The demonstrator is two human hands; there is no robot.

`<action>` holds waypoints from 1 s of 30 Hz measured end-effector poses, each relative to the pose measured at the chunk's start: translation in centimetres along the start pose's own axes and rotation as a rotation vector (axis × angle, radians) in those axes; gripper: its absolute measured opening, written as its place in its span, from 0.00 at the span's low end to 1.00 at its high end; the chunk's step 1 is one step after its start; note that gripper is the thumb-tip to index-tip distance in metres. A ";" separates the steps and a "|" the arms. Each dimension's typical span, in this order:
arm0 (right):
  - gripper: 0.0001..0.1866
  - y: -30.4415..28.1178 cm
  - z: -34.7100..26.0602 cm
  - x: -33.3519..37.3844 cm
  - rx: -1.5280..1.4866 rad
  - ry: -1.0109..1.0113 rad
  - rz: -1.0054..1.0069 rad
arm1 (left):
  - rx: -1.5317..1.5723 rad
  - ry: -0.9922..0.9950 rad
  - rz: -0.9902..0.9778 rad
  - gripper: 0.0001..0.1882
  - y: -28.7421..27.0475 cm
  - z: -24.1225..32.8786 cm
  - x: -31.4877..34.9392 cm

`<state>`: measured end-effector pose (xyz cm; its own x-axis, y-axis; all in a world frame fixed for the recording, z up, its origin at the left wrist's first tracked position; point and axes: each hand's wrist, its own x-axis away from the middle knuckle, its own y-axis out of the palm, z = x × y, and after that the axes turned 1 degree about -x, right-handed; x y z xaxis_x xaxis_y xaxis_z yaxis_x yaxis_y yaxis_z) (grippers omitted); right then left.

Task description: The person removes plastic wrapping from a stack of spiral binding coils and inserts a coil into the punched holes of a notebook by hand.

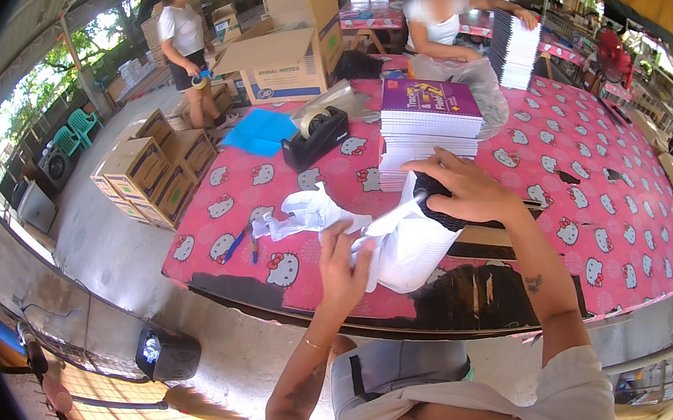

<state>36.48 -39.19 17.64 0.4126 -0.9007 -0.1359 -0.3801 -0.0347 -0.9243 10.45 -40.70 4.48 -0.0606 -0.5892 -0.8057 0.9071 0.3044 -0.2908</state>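
Observation:
Near the table's front edge lies a spiral notebook [417,246] with white pages and a black coil edge. My right hand [468,185] grips it by that coil edge, thumb on one side and fingers spread over the top. At its left side, my left hand [344,268] has fingers and thumb closed on a white page [388,219], which lifts and curls between the two hands. Just beyond my right hand stands a stack of spiral notebooks [427,127] with a purple cover on top. Crumpled white paper [307,212] lies left of the notebook.
A black tape dispenser [316,138], a blue sheet [261,132] and blue pens [235,246] lie on the pink-covered table [512,134]. Across it, a person [440,17] steadies a tall notebook stack [514,50]. Another person [183,40] stands near cardboard boxes [151,174]. A black bin [168,353] stands below left.

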 end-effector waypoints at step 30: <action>0.37 1.1 -1.1 0.3 -0.132 -0.032 0.096 | 0.035 -0.182 -0.004 0.06 5.0 1.1 3.2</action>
<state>35.31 -39.96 17.00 0.3946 -0.8885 -0.2343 -0.5234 -0.0078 -0.8521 15.26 -41.90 1.05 0.0090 -0.7169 -0.6971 0.9210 0.2775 -0.2735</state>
